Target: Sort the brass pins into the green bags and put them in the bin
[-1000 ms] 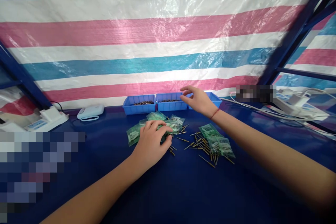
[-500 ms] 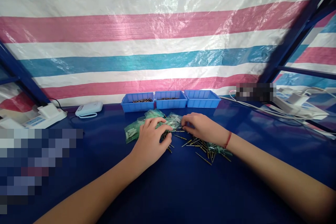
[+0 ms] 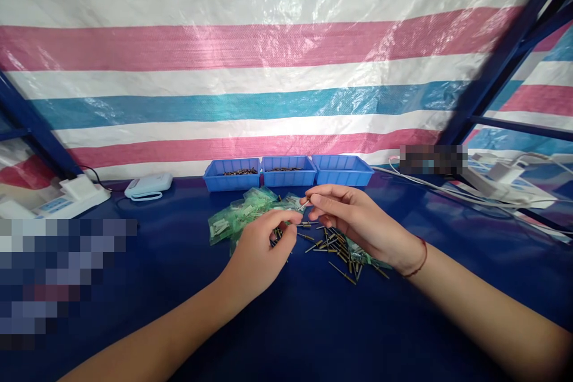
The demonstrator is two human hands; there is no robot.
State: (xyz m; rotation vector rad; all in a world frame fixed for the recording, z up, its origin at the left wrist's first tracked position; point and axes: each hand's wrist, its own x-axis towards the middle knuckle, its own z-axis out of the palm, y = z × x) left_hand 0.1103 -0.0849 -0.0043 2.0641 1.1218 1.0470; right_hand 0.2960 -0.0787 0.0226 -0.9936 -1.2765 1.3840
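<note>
My right hand (image 3: pixel 362 218) pinches a blind rivet (image 3: pixel 304 206) between thumb and forefinger, its thin pin slanting down toward the left. Just left of it is my left hand (image 3: pixel 262 248), its forefinger close to the pin's end and its thumb held a little apart; whether they touch is too fine to tell. Loose blind rivets (image 3: pixel 333 245) with brassy bodies are scattered below my right hand, and a few more show in part behind the left. Green-tinted clear bags (image 3: pixel 244 209) with small pale pieces lie heaped behind my left hand.
Three blue bins stand in a row at the back: the left bin (image 3: pixel 233 183) and middle bin (image 3: pixel 289 178) hold small metal parts, the right bin (image 3: pixel 344 178) shows none. A pale blue case (image 3: pixel 148 185) and power strips (image 3: pixel 74 200) with cables sit at the sides.
My right hand has lifted and turned, bringing a blind rivet up from the pile area. My left hand has shifted slightly right, its thumb and forefinger closer together.
</note>
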